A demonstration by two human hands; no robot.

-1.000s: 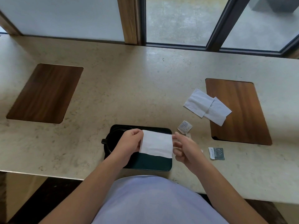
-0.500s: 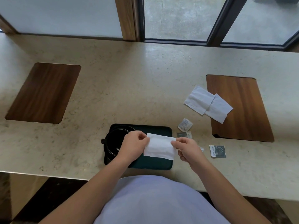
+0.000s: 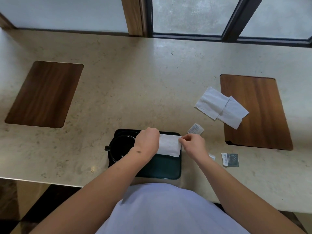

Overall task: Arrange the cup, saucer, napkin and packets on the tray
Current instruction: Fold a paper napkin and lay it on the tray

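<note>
A dark green tray (image 3: 162,169) lies at the counter's near edge. On its left half stands a black cup on a black saucer (image 3: 119,146), handle to the left, partly hidden by my left arm. A folded white napkin (image 3: 169,146) lies over the tray's back right part. My left hand (image 3: 147,141) holds the napkin's left edge and my right hand (image 3: 194,143) pinches its right top corner. A white packet (image 3: 195,129) lies just beyond the tray's right corner. A dark packet (image 3: 230,159) and a small white packet (image 3: 211,157) lie right of my right wrist.
Two more white napkins (image 3: 221,107) overlap at the right, partly on a wooden inlay (image 3: 256,112). Another wooden inlay (image 3: 44,94) sits at the left. Window frames run along the counter's far edge.
Both hands have lowered the napkin from above the tray down onto its back right part, moving it away from me.
</note>
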